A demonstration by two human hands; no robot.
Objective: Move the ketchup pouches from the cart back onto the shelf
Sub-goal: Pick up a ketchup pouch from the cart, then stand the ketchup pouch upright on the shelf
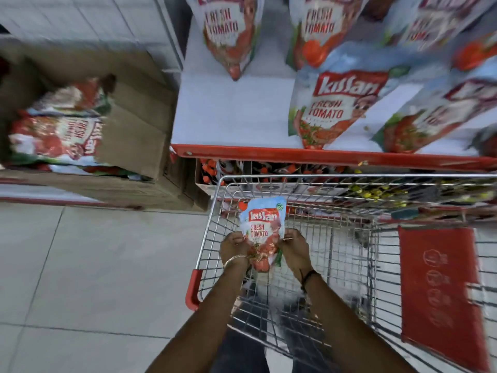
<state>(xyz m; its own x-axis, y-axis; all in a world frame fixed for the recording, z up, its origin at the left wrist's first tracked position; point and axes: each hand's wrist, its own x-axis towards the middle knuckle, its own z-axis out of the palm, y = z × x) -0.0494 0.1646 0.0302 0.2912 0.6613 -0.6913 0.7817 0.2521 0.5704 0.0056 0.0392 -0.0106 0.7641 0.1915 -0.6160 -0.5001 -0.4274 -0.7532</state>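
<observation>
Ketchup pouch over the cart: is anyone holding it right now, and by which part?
Yes. Both hands hold the ketchup pouch: left hand on its lower left edge, right hand on its lower right edge, above the cart.

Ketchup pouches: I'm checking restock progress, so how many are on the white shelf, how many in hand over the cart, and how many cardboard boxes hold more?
Pouches on the white shelf: 5 in view, some cut off at the frame edge
Ketchup pouch in both hands: 1
Cardboard box with pouches: 1
Total: 7
</observation>
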